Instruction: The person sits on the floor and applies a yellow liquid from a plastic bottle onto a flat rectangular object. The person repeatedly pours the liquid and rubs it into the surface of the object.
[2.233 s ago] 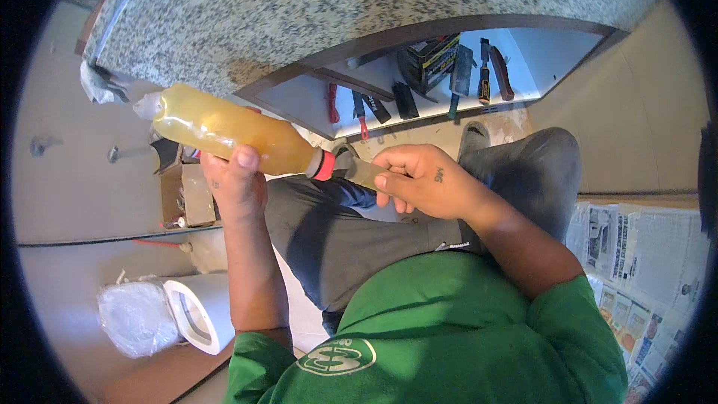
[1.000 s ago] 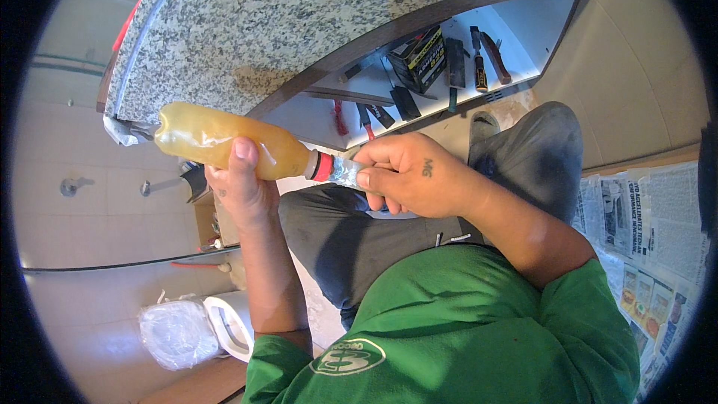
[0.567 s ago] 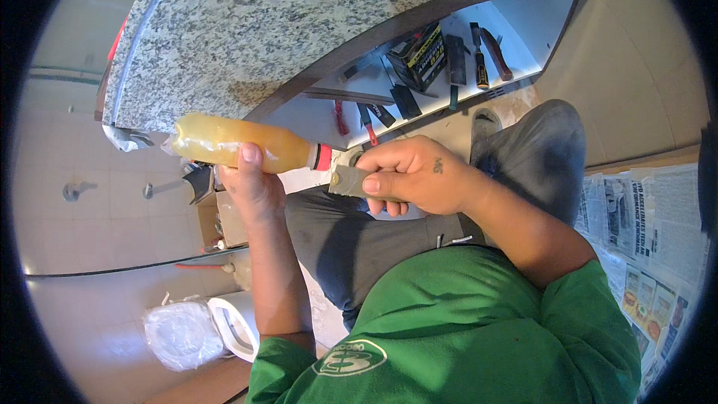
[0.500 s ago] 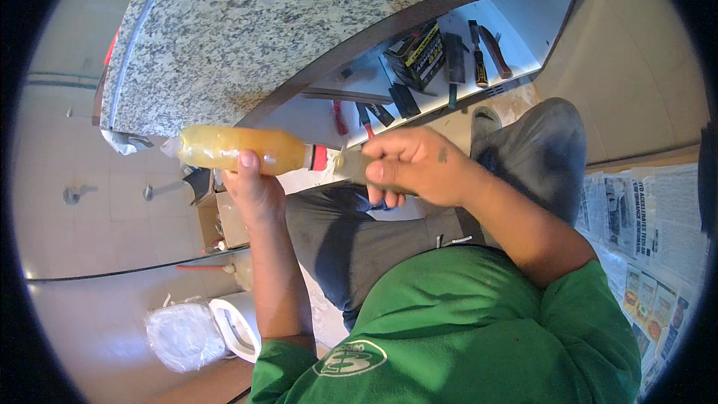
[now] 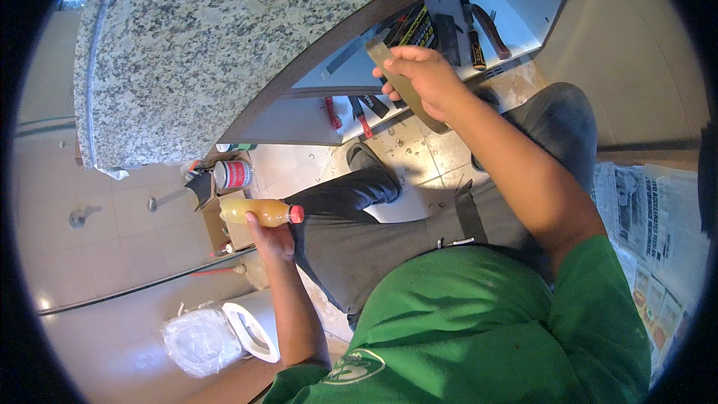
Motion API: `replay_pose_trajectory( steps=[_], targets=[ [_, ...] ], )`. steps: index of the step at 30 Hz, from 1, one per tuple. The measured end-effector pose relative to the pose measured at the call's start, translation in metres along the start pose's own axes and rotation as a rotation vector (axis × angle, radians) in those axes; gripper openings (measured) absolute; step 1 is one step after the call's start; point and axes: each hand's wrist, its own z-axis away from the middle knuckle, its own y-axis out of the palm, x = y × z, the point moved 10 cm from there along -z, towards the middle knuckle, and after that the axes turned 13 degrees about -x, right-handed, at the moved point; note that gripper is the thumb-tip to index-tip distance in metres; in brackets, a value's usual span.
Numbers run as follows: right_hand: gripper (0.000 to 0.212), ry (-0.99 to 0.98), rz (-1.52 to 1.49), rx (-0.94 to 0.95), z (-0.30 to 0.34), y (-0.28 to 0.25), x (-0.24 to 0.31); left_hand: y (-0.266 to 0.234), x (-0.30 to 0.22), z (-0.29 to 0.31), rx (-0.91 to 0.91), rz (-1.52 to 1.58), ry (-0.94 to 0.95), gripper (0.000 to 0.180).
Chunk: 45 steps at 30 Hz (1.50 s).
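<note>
My left hand [image 5: 273,238] is closed around a clear plastic bottle [image 5: 258,212] of yellowish liquid. The bottle lies nearly level, and its red cap [image 5: 296,214] points right toward my thigh. Higher up, in front of the cabinet, my right hand [image 5: 428,78] grips a flat, greyish-brown strip [image 5: 410,96] around its middle. One end of the strip points up toward the counter and the other slants down over the floor. I cannot make out what the strip is made of.
A speckled granite counter [image 5: 224,37] tops a cabinet with an open shelf. Inside are a dark box [image 5: 415,26], a chisel [image 5: 473,37] and a red-handled tool [image 5: 362,116]. A tin [image 5: 233,174] stands left; a toilet [image 5: 202,340] is lower left. Newspaper [image 5: 658,217] lies right.
My hands have moved apart. The bottle has come down and nearer my body, away from the strip. My right hand has lifted the strip up toward the cabinet.
</note>
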Motion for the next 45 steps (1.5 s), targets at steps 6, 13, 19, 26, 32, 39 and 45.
replay_pose_trajectory(
  steps=[6,13,19,26,32,39,45],
  targets=[
    [0.024,-0.016,-0.002,0.010,-0.022,0.002,0.005,0.008,0.004,-0.004,0.072,-0.039,0.014,0.054],
    [0.027,-0.021,-0.016,0.018,-0.033,0.006,0.005,0.006,0.011,-0.007,0.065,-0.087,0.019,0.054],
    [0.026,-0.040,-0.021,0.042,-0.036,0.009,0.006,0.003,0.013,-0.008,0.038,-0.092,0.021,0.053],
    [0.024,-0.038,-0.008,0.027,-0.031,0.010,0.007,0.008,0.011,-0.006,0.067,-0.107,0.038,0.052],
    [0.024,-0.059,0.001,0.053,-0.020,0.007,0.005,0.007,0.011,-0.007,0.067,-0.096,0.050,0.051],
    [0.024,-0.038,-0.018,0.009,-0.022,0.000,0.001,0.011,0.011,-0.005,0.077,-0.115,0.058,0.051],
    [0.026,0.006,-0.001,0.022,-0.032,0.013,0.001,0.010,0.012,-0.006,0.080,-0.133,0.062,0.050]
  ],
)
